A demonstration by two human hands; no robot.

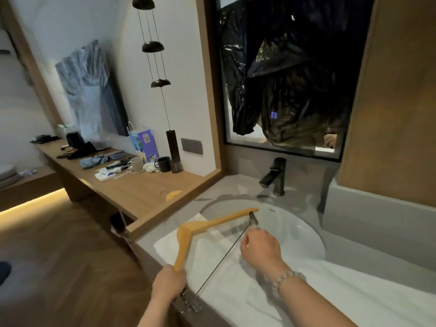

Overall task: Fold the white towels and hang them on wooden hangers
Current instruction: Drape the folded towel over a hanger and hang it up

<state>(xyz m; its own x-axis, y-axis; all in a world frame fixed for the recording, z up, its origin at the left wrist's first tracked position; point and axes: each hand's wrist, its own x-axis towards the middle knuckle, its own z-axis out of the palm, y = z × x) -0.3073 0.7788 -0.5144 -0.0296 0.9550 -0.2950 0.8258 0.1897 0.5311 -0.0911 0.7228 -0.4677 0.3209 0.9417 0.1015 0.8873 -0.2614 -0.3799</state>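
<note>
A white towel (236, 274) lies spread over the grey counter and partly over the sink basin (297, 230). Above it I hold a wooden hanger (203, 226) with a thin metal bar and metal clips. My left hand (168, 285) grips the hanger's near end, by the clip there. My right hand (259, 247) is curled at the thin bar just below the far clip; the frame is blurred, so its hold is not plain. A second wooden hanger (173, 194) lies on the wooden desk to the left.
A black faucet (274, 177) stands behind the basin. A mirror with a black plastic bag (283, 74) over it hangs above. The wooden desk (132, 192) on the left carries mugs, a paper bag and clutter. A grey ledge (377, 215) rises to the right.
</note>
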